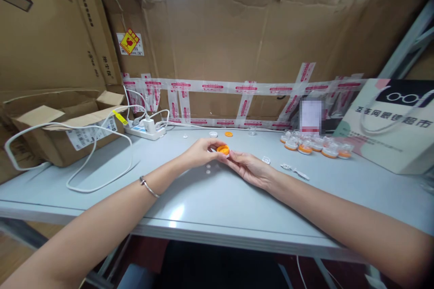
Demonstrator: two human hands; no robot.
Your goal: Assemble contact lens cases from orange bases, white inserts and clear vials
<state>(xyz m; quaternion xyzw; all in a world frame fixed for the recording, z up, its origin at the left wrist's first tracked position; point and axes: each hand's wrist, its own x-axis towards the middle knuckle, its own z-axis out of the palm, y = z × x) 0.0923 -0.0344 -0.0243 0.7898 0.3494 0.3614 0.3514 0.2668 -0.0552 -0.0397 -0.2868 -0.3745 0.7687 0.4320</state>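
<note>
A small round orange plastic piece (223,149) is held above the table between both hands. My left hand (201,152) pinches its left side with thumb and fingers. From the right and below, the fingers of my right hand (252,169) close on its lower edge, where a bit of white shows; what that white part is I cannot make out. Behind the hands lie another orange disc (228,134), a white ring (213,134) and a transparent cup-like piece (252,131). Two small whitish discs (208,171) rest just below my left hand.
White plastic parts (285,166) lie right of my right hand. Several transparent-and-orange round assemblies (317,145) cluster farther back, beside a paper bag (386,131). A power strip (145,132), white cable and open cardboard box (68,122) stand left. Tall cardboard (224,40) walls the back.
</note>
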